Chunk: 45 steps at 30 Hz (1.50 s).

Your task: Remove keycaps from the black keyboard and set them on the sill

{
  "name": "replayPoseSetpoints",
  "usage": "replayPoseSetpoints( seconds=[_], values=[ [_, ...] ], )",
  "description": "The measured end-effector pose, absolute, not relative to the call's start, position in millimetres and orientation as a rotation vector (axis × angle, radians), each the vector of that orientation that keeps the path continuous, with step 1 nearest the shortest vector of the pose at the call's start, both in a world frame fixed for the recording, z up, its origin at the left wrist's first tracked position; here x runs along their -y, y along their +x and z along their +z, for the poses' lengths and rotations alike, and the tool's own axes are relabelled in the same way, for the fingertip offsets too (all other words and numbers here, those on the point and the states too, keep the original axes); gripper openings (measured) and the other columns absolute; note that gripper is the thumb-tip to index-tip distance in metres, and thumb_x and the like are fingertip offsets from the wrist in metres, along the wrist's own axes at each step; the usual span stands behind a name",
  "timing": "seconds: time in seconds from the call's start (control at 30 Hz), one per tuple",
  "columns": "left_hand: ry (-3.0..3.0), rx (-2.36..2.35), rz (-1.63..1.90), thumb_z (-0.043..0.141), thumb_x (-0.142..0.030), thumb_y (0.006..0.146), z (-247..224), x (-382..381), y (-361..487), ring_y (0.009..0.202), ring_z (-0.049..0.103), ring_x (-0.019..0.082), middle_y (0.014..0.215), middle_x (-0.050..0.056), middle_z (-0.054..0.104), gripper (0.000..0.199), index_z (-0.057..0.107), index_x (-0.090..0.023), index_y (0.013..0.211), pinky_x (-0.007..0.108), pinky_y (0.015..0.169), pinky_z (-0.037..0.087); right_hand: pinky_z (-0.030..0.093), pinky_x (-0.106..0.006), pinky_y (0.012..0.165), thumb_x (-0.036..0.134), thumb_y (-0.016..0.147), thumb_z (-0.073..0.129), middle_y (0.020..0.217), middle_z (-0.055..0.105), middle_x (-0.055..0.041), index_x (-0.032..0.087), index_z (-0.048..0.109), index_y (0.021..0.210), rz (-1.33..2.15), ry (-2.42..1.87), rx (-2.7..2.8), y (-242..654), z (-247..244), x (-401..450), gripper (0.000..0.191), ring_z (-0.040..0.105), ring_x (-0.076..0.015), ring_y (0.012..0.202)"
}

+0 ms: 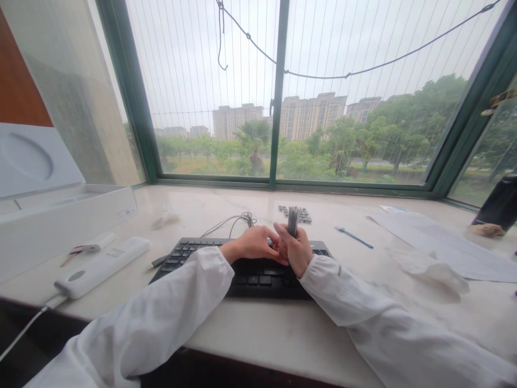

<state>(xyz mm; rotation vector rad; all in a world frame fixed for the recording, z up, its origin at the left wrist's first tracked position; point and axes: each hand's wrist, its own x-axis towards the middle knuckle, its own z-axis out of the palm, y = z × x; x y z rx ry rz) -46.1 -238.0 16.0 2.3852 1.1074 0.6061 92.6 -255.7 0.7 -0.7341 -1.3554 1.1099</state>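
At the left stands a white box [67, 231], with a long white device [103, 268] on the counter [258, 328] nearer the person, and then a USB plug [159, 262] beside the keyboard [177, 258]. The keyboard lies flat near the counter's front edge, under both hands. The left hand [252, 243] reaches in over its middle, thumb and fingers curved towards each other; whether they pinch anything I cannot tell. Against it, the right hand [299, 253] is wrapped round a grey tool [293, 220], whose lower end is hidden. For work this close, I'd rest both wrists lightly, steady the keyboard with the left fingers clear of the tool's hidden end, and use small, controlled pressure rather than a hard jab — a slip could scratch the casing or catch a finger. The keyboard's long axis runs left to right across the person, its near long side facing them; the tool's long axis is close to upright, its visible end pointing up. Just beyond it lie small dark keycaps [306, 215] — best left grouped like that. Farther right come a blue stick [355, 237], a paper sheet [428, 237] and crumpled tissue [436, 272].
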Motion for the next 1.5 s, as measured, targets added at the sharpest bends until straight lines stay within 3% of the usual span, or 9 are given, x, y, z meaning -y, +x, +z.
replayPoseSetpoints(
  seconds=[0.3, 0.6, 0.73, 0.93, 1.2, 1.33, 1.5],
  values=[
    [2.39, -1.134, 0.661, 0.074, -0.046, 0.061, 11, 234, -46, 0.071, 0.056, 0.014, 0.07, 0.0, 0.065, 0.033, 0.072, -0.015, 0.071, 0.02, 0.064, 0.041, 0.032, -0.024, 0.043, 0.055, 0.08, 0.056, 0.043, 0.04, 0.0034, 0.017, 0.045, 0.053, 0.886, -0.801, 1.527, 95, -7, 250, 0.048, 0.041, -0.0103, 0.044],
    [2.356, -1.073, 0.59, 0.067, -0.041, 0.068, 10, 228, -52, 0.063, 0.054, 0.014, 0.06, 0.0, 0.06, 0.031, 0.07, -0.011, 0.069, 0.021, 0.06, 0.041, 0.026, -0.024, 0.048, 0.044, 0.08, 0.058, 0.05, 0.03, 0.0045, 0.018, 0.037, 0.05, 0.578, -0.639, 1.887, 100, -1, 267, 0.046, 0.029, -0.0081, 0.051],
    [2.32, -1.033, 0.619, 0.071, -0.044, 0.065, 13, 227, -51, 0.067, 0.056, 0.015, 0.065, 0.0, 0.064, 0.034, 0.073, -0.011, 0.076, 0.022, 0.065, 0.042, 0.029, -0.024, 0.049, 0.045, 0.086, 0.048, 0.05, 0.034, 0.0031, 0.018, 0.04, 0.051, 0.579, -0.73, 1.716, 97, 3, 268, 0.045, 0.033, -0.0094, 0.051],
    [2.19, -1.039, 0.598, 0.071, -0.051, 0.066, 23, 234, -49, 0.07, 0.059, 0.015, 0.073, 0.003, 0.069, 0.041, 0.075, -0.013, 0.081, 0.023, 0.067, 0.042, 0.028, -0.024, 0.046, 0.052, 0.085, 0.049, 0.044, 0.033, 0.004, 0.02, 0.036, 0.05, 0.546, -0.788, 1.58, 111, 15, 253, 0.049, 0.032, -0.0092, 0.046],
    [2.115, -1.255, 0.854, 0.065, -0.056, 0.07, 26, 233, -48, 0.081, 0.063, 0.019, 0.088, 0.005, 0.073, 0.044, 0.075, -0.016, 0.085, 0.026, 0.077, 0.044, 0.036, -0.026, 0.053, 0.061, 0.084, 0.043, 0.045, 0.051, -0.0011, 0.018, 0.051, 0.048, 0.402, -1.158, 1.693, 152, 38, 210, 0.056, 0.048, -0.0126, 0.046],
    [2.104, -1.356, 0.949, 0.062, -0.056, 0.073, 27, 231, -49, 0.085, 0.064, 0.02, 0.089, 0.003, 0.073, 0.042, 0.075, -0.019, 0.087, 0.028, 0.083, 0.043, 0.036, -0.025, 0.053, 0.057, 0.083, 0.048, 0.051, 0.056, -0.0008, 0.016, 0.067, 0.063, 0.427, -1.146, 1.931, 157, 32, 202, 0.049, 0.051, -0.013, 0.05],
    [2.099, -1.376, 0.975, 0.057, -0.056, 0.078, 27, 231, -49, 0.088, 0.064, 0.021, 0.09, 0.003, 0.073, 0.044, 0.075, -0.017, 0.089, 0.029, 0.084, 0.043, 0.036, -0.024, 0.051, 0.054, 0.075, 0.059, 0.052, 0.059, 0.0004, 0.018, 0.074, 0.075, 0.544, -1.145, 2.093, 156, 29, 203, 0.039, 0.056, -0.0144, 0.053]
  ],
)
